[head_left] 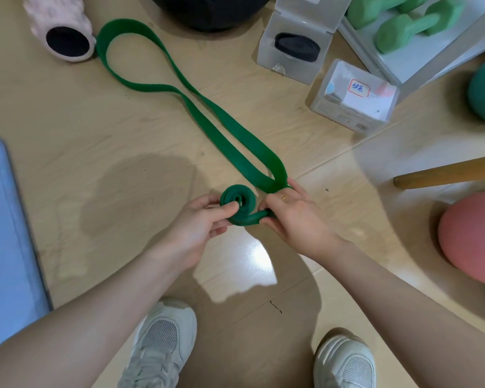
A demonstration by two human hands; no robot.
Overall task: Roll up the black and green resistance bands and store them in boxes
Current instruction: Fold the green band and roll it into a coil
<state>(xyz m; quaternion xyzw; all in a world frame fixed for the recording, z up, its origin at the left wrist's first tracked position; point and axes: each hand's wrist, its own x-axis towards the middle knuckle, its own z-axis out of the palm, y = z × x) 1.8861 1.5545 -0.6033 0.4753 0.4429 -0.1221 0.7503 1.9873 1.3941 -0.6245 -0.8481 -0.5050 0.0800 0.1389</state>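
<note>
While the left hand (199, 219) pinches the small round coil, the right hand (291, 211) grips the flat, stretchy green rubber band (230, 141), whose long loop lies on the pale wood floor (95, 135). Nearby, a clear plastic box (294, 49) holds the rolled black band (297, 46), beside a bumpy pink foam roller (59, 26).

Two bare forearms reaching up from the lower corners to frame centre, left hand (205, 219) with thumb and fingers curled in a pinch, right hand (294, 214) palm down, fingers curled closed, gold ring on one finger
</note>
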